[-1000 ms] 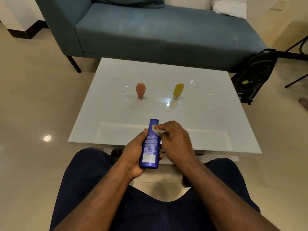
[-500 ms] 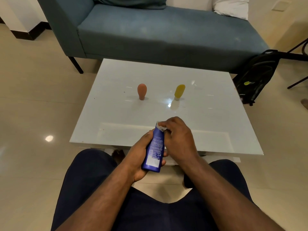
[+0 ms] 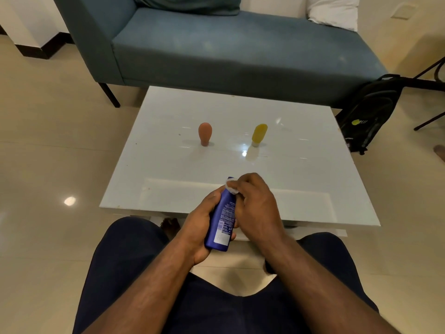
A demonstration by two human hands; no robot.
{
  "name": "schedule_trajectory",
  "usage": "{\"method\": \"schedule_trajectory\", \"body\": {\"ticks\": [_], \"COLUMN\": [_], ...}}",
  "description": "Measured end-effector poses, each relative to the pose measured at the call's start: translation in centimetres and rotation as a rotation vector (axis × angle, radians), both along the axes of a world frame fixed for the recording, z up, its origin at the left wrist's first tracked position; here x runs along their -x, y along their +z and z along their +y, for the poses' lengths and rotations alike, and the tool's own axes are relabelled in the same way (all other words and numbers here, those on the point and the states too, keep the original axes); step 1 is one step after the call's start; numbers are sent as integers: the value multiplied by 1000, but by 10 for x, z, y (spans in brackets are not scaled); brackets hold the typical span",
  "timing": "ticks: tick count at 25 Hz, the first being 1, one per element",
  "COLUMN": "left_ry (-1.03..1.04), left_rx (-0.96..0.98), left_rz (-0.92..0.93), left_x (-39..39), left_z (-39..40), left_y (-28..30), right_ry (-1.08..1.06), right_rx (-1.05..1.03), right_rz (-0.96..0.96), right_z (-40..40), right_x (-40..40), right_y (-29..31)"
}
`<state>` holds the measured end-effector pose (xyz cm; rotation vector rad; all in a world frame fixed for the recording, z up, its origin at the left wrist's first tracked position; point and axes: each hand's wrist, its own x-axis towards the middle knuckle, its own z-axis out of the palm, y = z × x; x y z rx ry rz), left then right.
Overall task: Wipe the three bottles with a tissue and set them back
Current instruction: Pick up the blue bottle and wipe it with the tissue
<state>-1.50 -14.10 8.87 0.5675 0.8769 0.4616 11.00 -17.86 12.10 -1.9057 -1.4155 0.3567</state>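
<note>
My left hand (image 3: 201,229) grips a blue bottle (image 3: 222,221) by its lower half, tilted away from me over the near edge of the white table (image 3: 168,169). My right hand (image 3: 256,206) pinches a small white tissue (image 3: 231,188) against the bottle's top end, and its fingers hide part of the bottle's right side. An orange-brown bottle (image 3: 205,134) and a yellow bottle (image 3: 258,134) stand cap-down side by side in the middle of the table, well beyond both hands.
A blue sofa (image 3: 228,49) runs along the far side of the table, with a white pillow (image 3: 334,10) at its right end. A black backpack (image 3: 369,112) leans on the floor at the right. My knees sit just under the table's near edge.
The tissue in my right hand has slid up along the blue bottle to its top end. The bottle has turned a little in my left hand. The other two bottles have not moved.
</note>
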Motion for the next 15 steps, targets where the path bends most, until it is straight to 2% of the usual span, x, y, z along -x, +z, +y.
{"method": "schedule_trajectory", "body": {"ticks": [3,6,9,11,15], "left_ry": [31,24,-7,-17,-29], "left_rx": [-10,-44,-104,-155,-230], "left_rz": [-41,-65,-32,-4,79], "left_x": [2,1,1,3,2], "left_z": [1,2,2,2,2], "left_y": [-2,-3,-2,-2,2], "right_ry": [115,39,-31,27,89], "right_rx": [17,-45,-34,3,-29], "right_rz": [-82,0,11,28,-93], "right_z": [-23,-13,-2,-9,-17], "right_x": [17,5,-4,5,-4], "right_y": [-4,-3,2,4,3]}}
